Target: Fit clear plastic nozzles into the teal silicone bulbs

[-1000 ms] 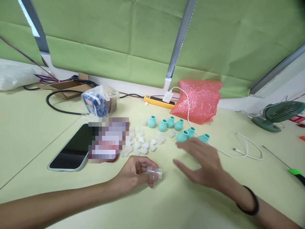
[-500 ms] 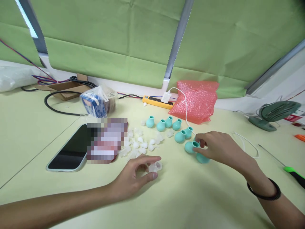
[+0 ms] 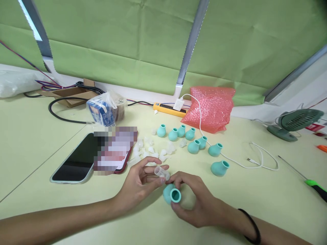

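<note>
A small clear plastic tube fitting (image 3: 161, 173) is held in the fingers of my left hand (image 3: 143, 182), its round opening facing up and left. Close beside it, my right hand (image 3: 195, 199) grips a teal rubber bulb (image 3: 169, 194) between thumb and fingers, the bulb's open neck turned toward me. Two more teal bulbs (image 3: 220, 168) lie tilted just beyond my right hand. Farther back stands a loose group of several teal bulbs (image 3: 194, 146). Small white and clear plastic pieces (image 3: 151, 149) are scattered behind my left hand.
Two phones lie at left, one with a dark screen (image 3: 74, 160). At the back are a plastic-wrapped blue package (image 3: 102, 110), a yellow power strip (image 3: 166, 109) and pink bubble wrap (image 3: 209, 109). A white cable (image 3: 240, 165), a screwdriver (image 3: 313, 185) and a green fan (image 3: 293, 122) lie right.
My right hand has picked a teal bulb from the group and brought it left and nearer, beside my left hand. The clear fitting has been turned in my left fingers.
</note>
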Tool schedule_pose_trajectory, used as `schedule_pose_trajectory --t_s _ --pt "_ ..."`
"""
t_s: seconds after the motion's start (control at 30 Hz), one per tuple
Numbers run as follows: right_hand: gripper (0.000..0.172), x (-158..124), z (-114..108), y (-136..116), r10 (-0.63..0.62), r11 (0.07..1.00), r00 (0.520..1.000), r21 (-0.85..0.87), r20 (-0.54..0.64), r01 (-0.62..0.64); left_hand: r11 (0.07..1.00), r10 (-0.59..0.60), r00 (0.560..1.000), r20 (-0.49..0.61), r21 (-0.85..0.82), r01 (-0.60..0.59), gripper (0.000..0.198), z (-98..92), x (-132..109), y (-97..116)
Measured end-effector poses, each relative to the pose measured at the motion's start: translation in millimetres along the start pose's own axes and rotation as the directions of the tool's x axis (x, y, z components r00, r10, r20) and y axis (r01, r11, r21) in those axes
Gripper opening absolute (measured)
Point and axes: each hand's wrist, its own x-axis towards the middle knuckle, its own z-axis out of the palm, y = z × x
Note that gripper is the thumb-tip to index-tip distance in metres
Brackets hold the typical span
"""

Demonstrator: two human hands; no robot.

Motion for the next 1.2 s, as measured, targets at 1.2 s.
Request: schedule_pose_trajectory --t_s 1.2 --pt "0.029 -4 10 20 -0.275 0.892 0.947 -0.411 -0.166 0.187 0.928 -0.267 0.959 0.094 0.292 0.23 0.023 -1.7 -2 -6"
